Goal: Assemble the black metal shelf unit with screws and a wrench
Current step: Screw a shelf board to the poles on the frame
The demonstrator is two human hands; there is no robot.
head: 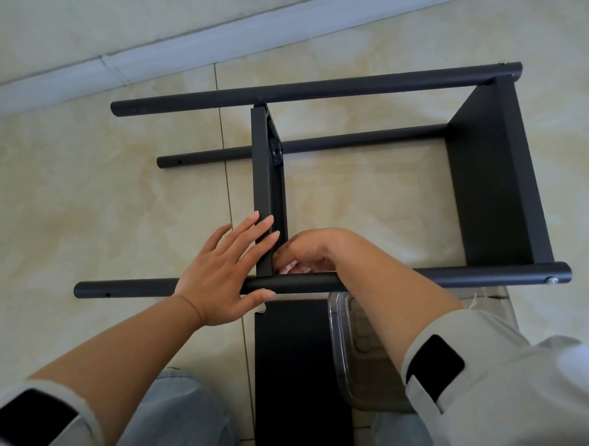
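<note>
The black metal shelf unit lies on its side on the tiled floor. Its near tube [454,277] and far tube [293,93] run left to right. An end shelf panel [493,185] joins them at the right, and a silver screw [553,280] shows in the near tube's end. The middle shelf panel [265,173] stands between the tubes. My left hand [215,273] lies flat, fingers spread on this panel's lower end, thumb under the near tube. My right hand [315,249] is curled at the panel-tube joint, fingertips pinched; what they pinch is hidden.
A loose black panel [295,376] lies on the floor between my knees. A clear plastic container [355,345] sits right of it, under my right forearm. A second lower tube [204,155] lies behind. The wall's white baseboard [193,43] runs along the far side.
</note>
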